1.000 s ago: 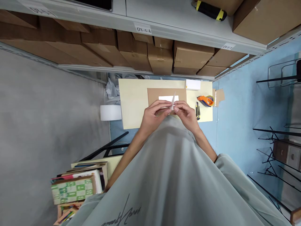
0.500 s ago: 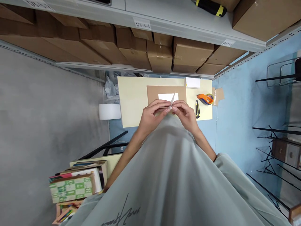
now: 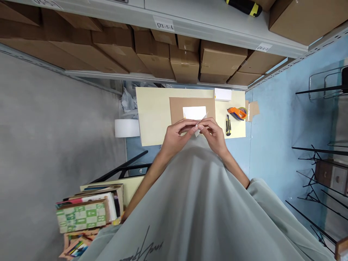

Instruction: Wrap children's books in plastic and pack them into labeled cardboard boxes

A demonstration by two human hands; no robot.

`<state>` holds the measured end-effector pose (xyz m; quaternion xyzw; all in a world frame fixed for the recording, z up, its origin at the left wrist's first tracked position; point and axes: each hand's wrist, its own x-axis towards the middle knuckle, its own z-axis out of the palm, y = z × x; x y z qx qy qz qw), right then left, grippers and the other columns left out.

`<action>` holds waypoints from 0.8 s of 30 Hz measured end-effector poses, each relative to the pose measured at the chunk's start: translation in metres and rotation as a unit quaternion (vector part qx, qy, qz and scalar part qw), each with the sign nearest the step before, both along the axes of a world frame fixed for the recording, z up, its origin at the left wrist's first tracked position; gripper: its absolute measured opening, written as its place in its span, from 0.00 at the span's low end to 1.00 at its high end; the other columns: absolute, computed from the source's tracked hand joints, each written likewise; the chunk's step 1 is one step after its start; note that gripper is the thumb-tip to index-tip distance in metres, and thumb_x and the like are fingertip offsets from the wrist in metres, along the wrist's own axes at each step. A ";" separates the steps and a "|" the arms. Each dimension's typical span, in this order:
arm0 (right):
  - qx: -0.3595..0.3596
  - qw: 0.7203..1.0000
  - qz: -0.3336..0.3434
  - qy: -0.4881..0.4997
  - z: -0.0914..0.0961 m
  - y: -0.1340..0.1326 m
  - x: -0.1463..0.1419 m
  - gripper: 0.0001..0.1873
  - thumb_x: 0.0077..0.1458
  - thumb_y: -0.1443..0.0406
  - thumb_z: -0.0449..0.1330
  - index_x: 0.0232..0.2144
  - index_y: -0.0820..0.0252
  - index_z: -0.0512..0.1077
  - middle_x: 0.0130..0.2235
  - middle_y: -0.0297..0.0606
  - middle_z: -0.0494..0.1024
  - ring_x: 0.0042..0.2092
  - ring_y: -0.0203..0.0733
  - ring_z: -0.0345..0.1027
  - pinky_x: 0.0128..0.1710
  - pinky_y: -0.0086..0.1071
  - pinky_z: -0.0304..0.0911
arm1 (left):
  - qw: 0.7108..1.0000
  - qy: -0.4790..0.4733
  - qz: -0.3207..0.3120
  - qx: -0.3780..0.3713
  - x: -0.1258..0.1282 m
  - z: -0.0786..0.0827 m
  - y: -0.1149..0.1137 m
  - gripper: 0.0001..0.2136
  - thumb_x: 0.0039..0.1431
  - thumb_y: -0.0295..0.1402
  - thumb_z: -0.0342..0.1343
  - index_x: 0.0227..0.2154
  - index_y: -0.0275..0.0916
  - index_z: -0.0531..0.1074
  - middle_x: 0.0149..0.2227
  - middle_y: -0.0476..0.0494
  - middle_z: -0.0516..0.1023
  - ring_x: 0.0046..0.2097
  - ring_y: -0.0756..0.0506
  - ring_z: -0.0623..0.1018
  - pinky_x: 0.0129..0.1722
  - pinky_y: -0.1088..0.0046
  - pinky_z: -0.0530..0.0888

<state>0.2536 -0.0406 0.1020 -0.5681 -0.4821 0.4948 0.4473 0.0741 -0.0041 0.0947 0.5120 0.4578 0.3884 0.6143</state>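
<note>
Over the near edge of a pale yellow tabletop, both hands pinch a thin white slip that looks like paper or a label. My left hand grips it from the left with thumb and fingertips. My right hand pinches it from the other side, the fingertips of both hands almost touching. Part of the slip is covered by the fingers. Just beyond them, a white rectangular sheet or box lies on a brown cardboard piece.
Right of my hands lie a black-and-yellow utility knife and an orange tape dispenser. A small white box sits at the back edge. Overhead, a metal shelf holds cardboard boxes. A white roll stands at left.
The white slip has turned between my fingertips, and its corner now shows below them as well as above. Both hands stay in nearly the same place.
</note>
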 end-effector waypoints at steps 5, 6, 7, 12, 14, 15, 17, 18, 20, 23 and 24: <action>0.013 1.000 0.002 -0.006 -0.006 -0.004 0.001 0.24 0.73 0.40 0.64 0.42 0.50 0.85 0.47 0.41 0.79 0.50 0.45 0.75 0.45 0.36 0.79 | 0.999 0.024 -0.007 0.039 -0.001 -0.005 -0.003 0.23 0.67 0.59 0.68 0.44 0.42 0.88 0.49 0.37 0.90 0.51 0.39 0.89 0.56 0.60 0.87; 0.018 1.000 0.002 -0.002 -0.007 -0.005 0.002 0.23 0.73 0.40 0.64 0.42 0.49 0.85 0.47 0.41 0.79 0.50 0.45 0.75 0.44 0.36 0.79 | 0.999 0.030 -0.009 0.044 -0.001 -0.005 -0.004 0.23 0.68 0.59 0.67 0.44 0.42 0.88 0.49 0.37 0.90 0.52 0.39 0.89 0.56 0.60 0.87; 0.021 1.000 0.002 0.001 -0.009 -0.006 0.002 0.22 0.73 0.41 0.64 0.42 0.49 0.85 0.47 0.41 0.79 0.50 0.44 0.75 0.44 0.36 0.79 | 0.998 0.034 -0.012 0.047 -0.001 -0.006 -0.004 0.23 0.69 0.59 0.67 0.44 0.42 0.88 0.49 0.37 0.90 0.52 0.39 0.89 0.56 0.60 0.87; 0.010 1.000 -0.010 -0.024 -0.013 -0.009 0.003 0.24 0.73 0.40 0.64 0.42 0.49 0.85 0.47 0.42 0.79 0.50 0.45 0.75 0.44 0.36 0.79 | 0.997 0.046 -0.019 0.056 0.001 -0.006 -0.006 0.24 0.71 0.59 0.64 0.45 0.42 0.88 0.49 0.37 0.90 0.52 0.39 0.88 0.54 0.61 0.87; 0.007 0.999 -0.017 -0.036 -0.012 -0.010 0.002 0.24 0.73 0.40 0.64 0.42 0.50 0.84 0.47 0.41 0.79 0.50 0.45 0.75 0.44 0.36 0.79 | 0.997 0.048 -0.021 0.056 0.002 -0.006 -0.006 0.24 0.71 0.60 0.63 0.45 0.42 0.88 0.49 0.37 0.90 0.52 0.39 0.88 0.54 0.62 0.86; 0.007 0.999 -0.020 -0.039 -0.012 -0.011 0.002 0.24 0.73 0.40 0.64 0.42 0.50 0.84 0.47 0.41 0.79 0.50 0.45 0.75 0.44 0.37 0.79 | 0.997 0.048 -0.021 0.054 0.003 -0.006 -0.007 0.25 0.71 0.60 0.63 0.45 0.42 0.88 0.49 0.37 0.90 0.51 0.40 0.88 0.53 0.62 0.86; 0.007 0.999 -0.022 -0.040 -0.010 -0.011 0.002 0.24 0.73 0.40 0.64 0.41 0.50 0.84 0.46 0.41 0.79 0.49 0.45 0.75 0.45 0.37 0.79 | 0.998 0.046 -0.020 0.048 0.003 -0.005 -0.007 0.26 0.71 0.61 0.63 0.45 0.42 0.88 0.49 0.37 0.90 0.50 0.40 0.88 0.52 0.63 0.86; 0.007 0.999 -0.021 -0.040 -0.009 -0.011 0.002 0.24 0.73 0.41 0.64 0.41 0.51 0.84 0.46 0.41 0.79 0.49 0.45 0.75 0.45 0.38 0.79 | 0.998 0.046 -0.021 0.045 0.003 -0.004 -0.007 0.26 0.71 0.61 0.63 0.45 0.41 0.88 0.48 0.37 0.90 0.50 0.40 0.88 0.52 0.63 0.86; 0.008 0.999 -0.019 -0.042 -0.008 -0.011 0.001 0.23 0.74 0.41 0.64 0.42 0.51 0.84 0.46 0.41 0.79 0.48 0.44 0.75 0.45 0.38 0.79 | 0.998 0.047 -0.020 0.036 0.004 -0.004 -0.008 0.26 0.71 0.61 0.62 0.44 0.41 0.88 0.48 0.37 0.90 0.48 0.40 0.88 0.51 0.64 0.86; 0.011 0.998 -0.014 -0.053 -0.008 -0.010 0.001 0.23 0.75 0.41 0.62 0.42 0.51 0.83 0.46 0.41 0.79 0.47 0.44 0.76 0.45 0.37 0.79 | 0.999 0.047 -0.013 0.020 0.004 -0.003 -0.008 0.27 0.70 0.62 0.63 0.43 0.40 0.87 0.47 0.37 0.90 0.47 0.40 0.89 0.51 0.64 0.86; 0.013 0.998 -0.014 -0.056 -0.008 -0.010 0.001 0.23 0.75 0.41 0.62 0.42 0.51 0.83 0.46 0.41 0.79 0.47 0.43 0.76 0.44 0.37 0.79 | 0.999 0.044 -0.011 0.016 0.004 -0.003 -0.008 0.27 0.69 0.63 0.64 0.43 0.40 0.87 0.47 0.37 0.90 0.47 0.40 0.89 0.51 0.63 0.87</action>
